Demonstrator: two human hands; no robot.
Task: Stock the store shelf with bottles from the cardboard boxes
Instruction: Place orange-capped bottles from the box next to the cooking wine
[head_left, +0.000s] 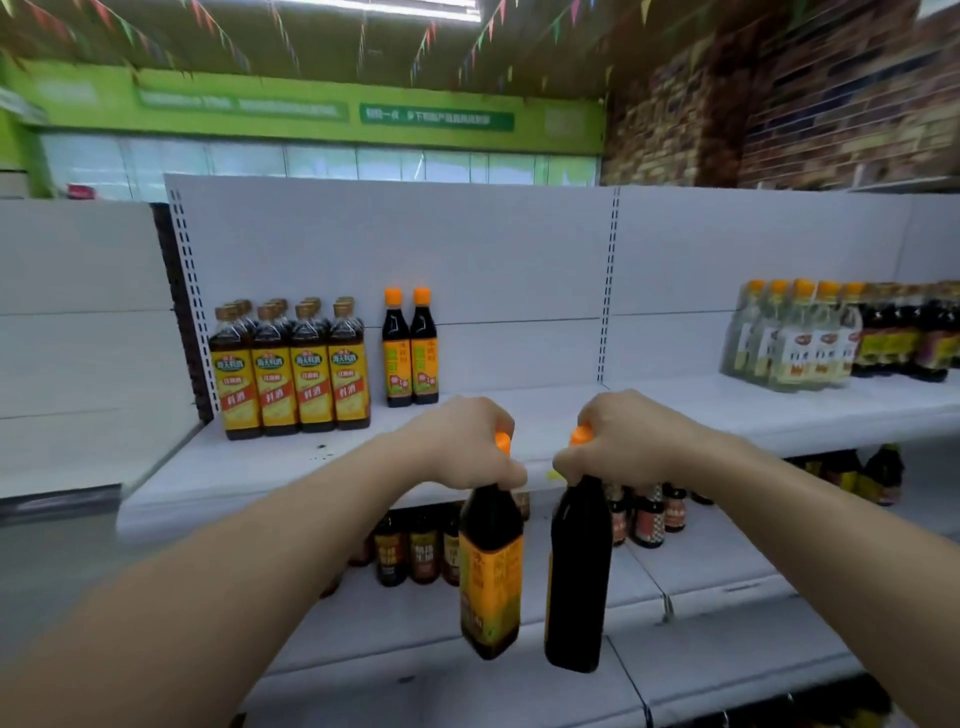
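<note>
My left hand (462, 441) grips the neck of a dark bottle (491, 566) with an orange cap and a yellow label facing me. My right hand (618, 441) grips the neck of a second dark bottle (579, 577), whose plain back faces me. Both bottles hang upright in front of the white top shelf (519, 415), below its front edge. Two matching orange-capped bottles (410, 348) stand on that shelf, just behind and left of my hands. No cardboard box is in view.
Several gold-capped cooking wine bottles (291, 374) stand at the shelf's left end. Pale and dark bottles (810, 338) fill its right end. Small jars and bottles (410, 551) sit on the lower shelf behind the held bottles. A bare stretch of shelf lies between the groups.
</note>
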